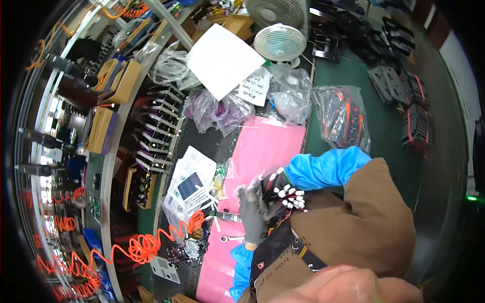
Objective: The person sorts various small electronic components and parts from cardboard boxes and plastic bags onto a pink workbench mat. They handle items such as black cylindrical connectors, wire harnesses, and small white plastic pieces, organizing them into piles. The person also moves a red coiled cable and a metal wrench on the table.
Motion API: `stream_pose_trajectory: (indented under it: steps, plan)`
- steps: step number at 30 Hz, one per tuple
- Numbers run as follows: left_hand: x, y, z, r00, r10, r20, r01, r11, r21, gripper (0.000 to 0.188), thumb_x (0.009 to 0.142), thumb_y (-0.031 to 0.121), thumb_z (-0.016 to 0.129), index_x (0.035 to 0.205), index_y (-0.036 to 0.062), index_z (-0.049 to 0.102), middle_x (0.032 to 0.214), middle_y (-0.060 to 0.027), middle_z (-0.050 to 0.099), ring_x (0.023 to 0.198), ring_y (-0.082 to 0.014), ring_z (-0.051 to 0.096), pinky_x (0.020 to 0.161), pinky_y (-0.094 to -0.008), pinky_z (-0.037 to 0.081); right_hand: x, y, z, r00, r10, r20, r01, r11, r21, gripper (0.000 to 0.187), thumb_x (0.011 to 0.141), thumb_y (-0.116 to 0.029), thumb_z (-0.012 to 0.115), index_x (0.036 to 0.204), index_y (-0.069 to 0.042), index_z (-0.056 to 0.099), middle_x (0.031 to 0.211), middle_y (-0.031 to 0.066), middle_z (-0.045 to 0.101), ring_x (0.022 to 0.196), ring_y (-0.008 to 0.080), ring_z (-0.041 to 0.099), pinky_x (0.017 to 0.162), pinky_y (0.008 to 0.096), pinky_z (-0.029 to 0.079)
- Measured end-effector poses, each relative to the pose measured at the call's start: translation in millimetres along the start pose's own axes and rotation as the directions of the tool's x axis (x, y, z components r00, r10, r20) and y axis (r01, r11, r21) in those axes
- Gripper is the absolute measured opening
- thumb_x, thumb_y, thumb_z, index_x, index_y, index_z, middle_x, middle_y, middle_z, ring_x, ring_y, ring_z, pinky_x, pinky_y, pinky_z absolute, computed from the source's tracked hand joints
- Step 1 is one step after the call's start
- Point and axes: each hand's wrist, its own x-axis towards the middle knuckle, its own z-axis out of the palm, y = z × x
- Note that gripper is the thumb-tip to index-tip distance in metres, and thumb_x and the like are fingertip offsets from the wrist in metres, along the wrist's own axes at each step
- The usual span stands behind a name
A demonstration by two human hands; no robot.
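While the left hand (254, 218) curls beside the cables (290, 197) at the bench's (206, 141) near edge, their white ends point away from it, toward the chest (353, 222); whether it grips them I cannot tell, nor whether the right hand does, lost beyond its sleeve (323, 169).

The view looks steeply down from the wearer's head through a wide fisheye lens. The chin (353, 287) looms very near at the lower right; the left hand (254, 216) is a little farther, mid-frame; the shelf (107, 175) bows along the left, toward a black rim.
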Motion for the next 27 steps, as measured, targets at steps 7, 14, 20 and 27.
stream_pose_trajectory:
  steps: [7,14,20,27]
  plan:
    - [-6.5,3.0,0.9,0.983,-0.135,-0.123,0.121,0.985,-0.12,0.04,0.092,0.023,0.066,0.121,-0.0023,0.055,0.098,-0.0141,0.06,0.083,-0.0239,0.056,0.07,-0.0363,0.045,39.6,0.4,12.7,0.964,0.123,-0.236,-0.084,0.982,0.169,0.031,0.086,-0.015,0.066,0.114,-0.005,0.063,0.102,0.011,0.066,0.092,0.0205,0.061,0.083,0.0335,0.051]
    - [-20.9,5.2,-39.8,0.937,-0.249,-0.245,0.206,0.96,-0.187,0.041,0.102,0.033,0.048,0.124,-0.0005,0.056,0.088,-0.008,0.058,0.084,-0.0197,0.056,0.075,-0.0347,0.048,24.8,-4.1,31.6,0.891,0.257,-0.375,-0.123,0.931,0.345,0.031,0.09,-0.018,0.063,0.119,-0.005,0.062,0.102,0.0089,0.066,0.091,0.0157,0.06,0.081,0.0305,0.051]
    - [-30.2,-11.6,-36.4,0.882,-0.176,-0.437,0.079,0.969,-0.232,0.038,0.104,0.026,0.042,0.122,-0.0031,0.059,0.107,-0.009,0.063,0.095,-0.0141,0.057,0.082,-0.0281,0.048,-4.2,-41.9,45.9,0.761,0.497,-0.417,-0.266,0.826,0.497,0.032,0.094,-0.02,0.06,0.123,-0.006,0.061,0.102,0.007,0.066,0.089,0.0116,0.06,0.078,0.0279,0.052]
    - [-43.9,-14.5,-31.6,0.853,-0.512,0.1,0.322,0.365,-0.874,0.036,0.104,0.038,0.046,0.097,0.0044,0.056,0.069,0.0019,0.048,0.057,-0.0092,0.044,0.053,-0.0244,0.037,-49.8,-133.1,53.3,0.941,0.177,-0.29,-0.319,0.753,-0.575,0.044,0.091,-0.022,0.057,0.128,0.002,0.055,0.123,0.0206,0.061,0.113,0.0312,0.062,0.095,0.0382,0.048]
